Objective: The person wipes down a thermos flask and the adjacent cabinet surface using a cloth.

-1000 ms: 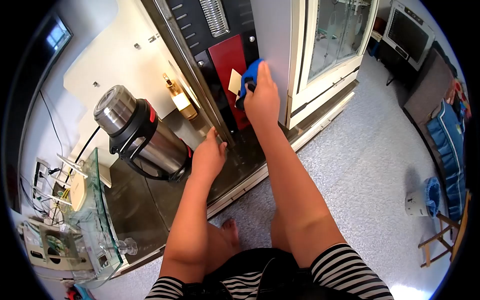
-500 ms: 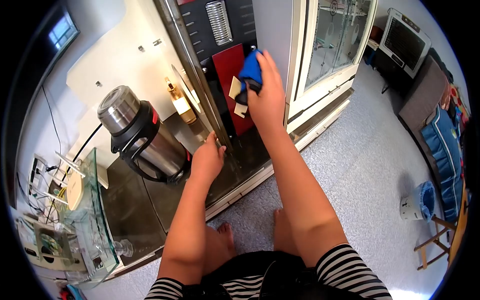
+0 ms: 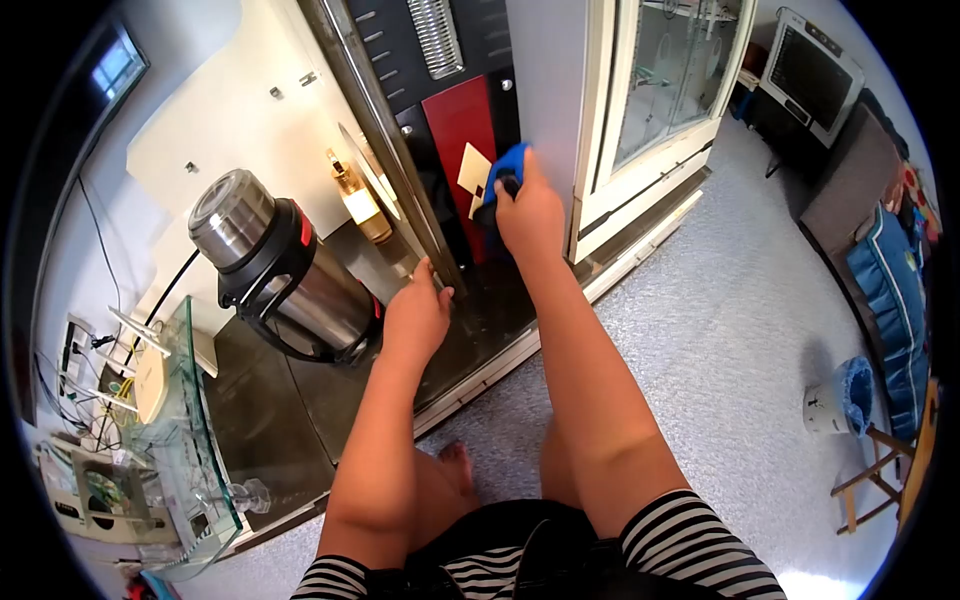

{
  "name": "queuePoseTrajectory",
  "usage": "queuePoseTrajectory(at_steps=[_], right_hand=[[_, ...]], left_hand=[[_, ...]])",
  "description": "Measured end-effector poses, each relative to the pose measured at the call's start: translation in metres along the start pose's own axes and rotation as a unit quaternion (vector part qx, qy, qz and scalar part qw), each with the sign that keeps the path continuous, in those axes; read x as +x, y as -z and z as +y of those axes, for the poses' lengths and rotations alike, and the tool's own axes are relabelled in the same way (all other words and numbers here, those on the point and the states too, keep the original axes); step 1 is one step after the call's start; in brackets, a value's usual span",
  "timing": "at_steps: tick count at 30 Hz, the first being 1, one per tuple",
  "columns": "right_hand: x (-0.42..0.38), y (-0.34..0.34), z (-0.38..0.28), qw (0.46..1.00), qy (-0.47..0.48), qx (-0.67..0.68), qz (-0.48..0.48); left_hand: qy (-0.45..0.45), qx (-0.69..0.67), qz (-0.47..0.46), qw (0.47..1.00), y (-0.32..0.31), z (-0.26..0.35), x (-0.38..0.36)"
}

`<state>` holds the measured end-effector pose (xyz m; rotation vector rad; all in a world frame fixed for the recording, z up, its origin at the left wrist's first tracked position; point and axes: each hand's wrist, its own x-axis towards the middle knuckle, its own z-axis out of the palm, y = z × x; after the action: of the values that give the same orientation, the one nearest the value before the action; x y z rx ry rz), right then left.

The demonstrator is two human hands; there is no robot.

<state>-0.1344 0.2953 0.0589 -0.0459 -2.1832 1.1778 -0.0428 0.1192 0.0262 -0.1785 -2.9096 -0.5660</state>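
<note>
My right hand (image 3: 532,215) is wrapped round a blue and black cloth (image 3: 506,172), held against the black upright panel beside its red strip (image 3: 462,130). A cream-coloured piece (image 3: 473,170) shows just left of the cloth. My left hand (image 3: 418,308) rests at the foot of a metal post (image 3: 400,150), with its fingers bent against it; whether they grip anything there is hard to see. Left of that hand a large steel thermos (image 3: 300,285) with a black handle stands on the dark counter (image 3: 250,410). Behind it is a bottle (image 3: 360,203) with amber liquid.
A glass shelf (image 3: 200,430) holding a white router (image 3: 150,385) is at the left. A glass-door cabinet (image 3: 660,100) stands at the right. Farther right are a heater-like appliance (image 3: 812,80), a sofa (image 3: 850,190), a bin (image 3: 828,405) and a wooden stool (image 3: 880,470).
My right hand has moved down along the panel with the blue cloth. My left hand has stayed at the post.
</note>
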Motion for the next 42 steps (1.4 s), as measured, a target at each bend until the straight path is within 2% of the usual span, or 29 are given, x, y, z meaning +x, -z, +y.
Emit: queuePoseTrajectory(at_steps=[1, 5, 6, 7, 8, 10, 13, 15, 17, 19, 21, 23, 25, 27, 30, 33, 35, 37, 38, 42], right_hand=[[-0.003, 0.005, 0.003, 0.992, -0.092, -0.021, -0.084], [-0.009, 0.014, -0.001, 0.988, -0.130, 0.000, -0.080], [-0.008, 0.016, -0.012, 0.998, 0.010, 0.055, 0.016], [-0.008, 0.018, -0.024, 0.977, 0.147, 0.111, 0.110], [-0.008, 0.020, -0.035, 0.977, 0.144, 0.115, 0.104], [-0.010, 0.024, -0.055, 0.956, 0.241, 0.140, 0.093], [-0.021, 0.008, -0.061, 0.951, 0.279, 0.107, 0.076], [-0.028, -0.004, -0.058, 0.961, 0.249, 0.112, 0.052], [-0.029, -0.021, -0.042, 0.957, 0.220, 0.185, 0.035], [-0.030, -0.019, -0.037, 0.958, 0.218, 0.182, 0.037], [-0.035, -0.019, -0.025, 0.970, 0.177, 0.162, -0.028], [-0.040, -0.020, -0.009, 0.972, 0.186, 0.139, -0.031], [-0.048, -0.019, 0.011, 0.974, 0.195, 0.037, -0.105], [-0.058, -0.022, 0.027, 0.974, 0.193, 0.008, -0.123], [-0.063, -0.016, 0.034, 0.962, 0.099, -0.100, -0.235], [-0.049, -0.006, 0.021, 0.969, 0.100, -0.106, -0.198], [-0.039, 0.001, 0.008, 0.979, 0.108, -0.054, -0.166], [-0.031, 0.008, -0.010, 0.978, 0.161, 0.133, -0.027], [-0.029, 0.009, -0.017, 0.973, 0.166, 0.157, -0.006], [-0.034, -0.009, -0.011, 0.965, 0.200, 0.163, -0.045]], left_hand=[[0.006, 0.002, 0.000, 1.000, 0.000, 0.001, 0.000], [0.003, -0.004, 0.004, 1.000, -0.002, -0.002, -0.001], [0.007, -0.003, 0.007, 1.000, -0.001, -0.004, -0.001], [0.004, -0.005, 0.006, 1.000, -0.002, -0.004, 0.000], [0.002, -0.006, 0.002, 1.000, -0.003, -0.005, -0.001], [0.009, -0.004, -0.005, 1.000, -0.001, -0.003, -0.002], [0.008, -0.006, -0.011, 1.000, 0.002, -0.002, -0.002], [0.008, -0.011, -0.011, 1.000, 0.002, -0.002, -0.001], [0.010, -0.017, -0.018, 1.000, 0.003, -0.003, -0.001], [0.010, -0.013, -0.015, 1.000, 0.004, -0.002, -0.002], [0.006, -0.011, -0.013, 1.000, 0.004, -0.001, -0.001], [0.008, -0.007, -0.006, 1.000, 0.002, -0.002, 0.000], [0.012, -0.005, -0.010, 1.000, 0.003, 0.000, 0.000], [0.016, -0.001, -0.012, 1.000, 0.002, 0.000, -0.001], [0.001, -0.015, 0.010, 1.000, -0.003, -0.006, -0.003], [-0.021, -0.045, 0.022, 0.999, -0.004, -0.013, -0.005], [-0.017, -0.040, -0.007, 0.999, -0.002, -0.013, -0.003], [-0.015, -0.034, -0.006, 0.999, -0.002, -0.010, -0.002], [-0.015, -0.026, -0.004, 1.000, -0.002, -0.008, -0.002], [-0.003, 0.000, -0.010, 1.000, -0.003, -0.006, -0.001]])
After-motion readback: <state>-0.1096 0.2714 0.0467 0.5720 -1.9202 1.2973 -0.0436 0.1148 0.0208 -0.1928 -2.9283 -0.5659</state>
